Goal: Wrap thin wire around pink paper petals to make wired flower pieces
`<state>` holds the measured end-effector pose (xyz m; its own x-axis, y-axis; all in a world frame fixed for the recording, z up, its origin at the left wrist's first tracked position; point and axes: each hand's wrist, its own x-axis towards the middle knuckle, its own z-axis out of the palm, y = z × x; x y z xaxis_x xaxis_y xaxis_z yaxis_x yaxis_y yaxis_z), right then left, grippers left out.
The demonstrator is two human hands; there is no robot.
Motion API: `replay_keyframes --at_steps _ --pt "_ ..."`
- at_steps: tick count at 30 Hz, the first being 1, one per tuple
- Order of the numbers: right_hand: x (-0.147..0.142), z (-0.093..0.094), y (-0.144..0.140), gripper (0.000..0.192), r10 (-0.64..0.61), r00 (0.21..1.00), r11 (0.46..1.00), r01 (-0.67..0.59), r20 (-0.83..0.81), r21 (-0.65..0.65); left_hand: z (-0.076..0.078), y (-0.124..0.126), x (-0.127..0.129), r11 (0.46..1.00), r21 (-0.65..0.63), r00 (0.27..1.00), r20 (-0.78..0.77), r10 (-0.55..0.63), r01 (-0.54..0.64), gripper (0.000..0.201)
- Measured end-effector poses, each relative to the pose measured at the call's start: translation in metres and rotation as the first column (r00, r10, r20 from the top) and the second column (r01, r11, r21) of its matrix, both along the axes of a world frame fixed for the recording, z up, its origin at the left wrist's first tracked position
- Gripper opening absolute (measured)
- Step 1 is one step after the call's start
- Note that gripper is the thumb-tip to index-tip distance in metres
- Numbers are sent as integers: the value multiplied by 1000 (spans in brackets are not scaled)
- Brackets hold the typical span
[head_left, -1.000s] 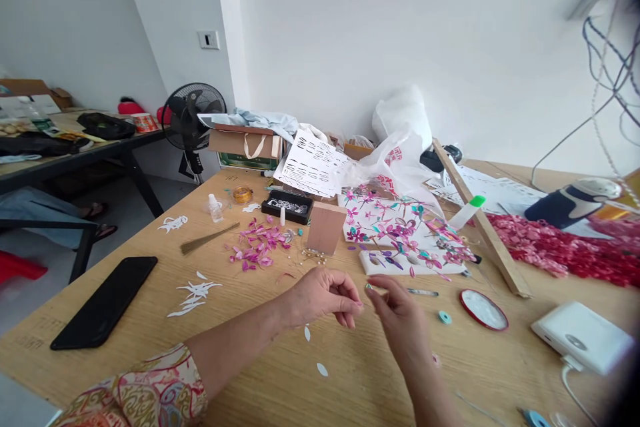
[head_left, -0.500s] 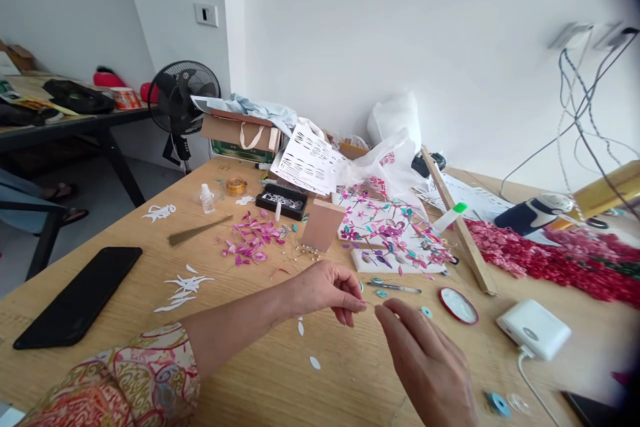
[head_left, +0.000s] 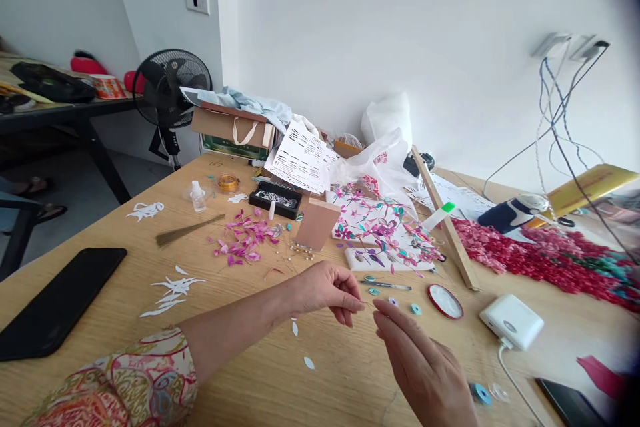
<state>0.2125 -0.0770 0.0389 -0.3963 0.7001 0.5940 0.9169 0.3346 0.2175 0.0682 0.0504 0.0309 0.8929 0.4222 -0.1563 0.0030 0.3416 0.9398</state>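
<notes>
Nearer than the upright, tan, rectangular wooden block (head_left: pixel 316 225), the bare left hand (head_left: pixel 327 292) pinches a fine brownish strand (head_left: pixel 369 303), best held taut, while the bare right hand's (head_left: pixel 425 357) grip I cannot tell

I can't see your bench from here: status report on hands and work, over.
Left hand pinched; right hand opposite, grip unclear. Apparently a fine strand between them, too small for detail. Brown block beyond, touching neither hand.

Pretty cluttered wooden table (head_left: pixel 250 383): loose pink petals (head_left: pixel 245 235), white cutouts (head_left: pixel 173 293), a black slab (head_left: pixel 63 300), red-rimmed round dish (head_left: pixel 445 301), white corded box (head_left: pixel 511 321).
</notes>
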Motion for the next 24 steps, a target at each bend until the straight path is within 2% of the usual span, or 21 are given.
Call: replay_keyframes --at_steps 4,11,15,17,19,20,22,24 --pt "-6 -7 8 26 -69 993 997 70 -99 17 -3 2 -1 999 37 1000 6 12 -12 29" --pt "-14 -10 14 16 -91 933 996 78 -348 -52 -5 1 -1 986 153 996 -50 68 -60 27" --pt "-22 -8 17 17 -158 888 987 136 -432 -82 -2 -3 -4 956 284 990 -98 100 -69 15" --pt "-26 -8 19 19 -227 861 974 205 -456 -96 1 -5 -5 915 400 988 -104 111 -60 10" --pt "-29 -9 20 20 -310 824 950 277 -475 -140 2 -7 -6 829 556 988 -91 129 -57 8" --pt "-30 -9 21 21 -354 801 935 308 -482 -174 2 -7 -6 763 644 988 -78 136 -54 8" --pt "-32 -9 23 21 -441 749 897 358 -494 -259 2 -8 -5 585 809 987 -52 151 -47 9" --pt "-33 -8 25 21 -520 690 853 386 -504 -351 -1 -8 -4 404 914 987 -36 159 -32 11"
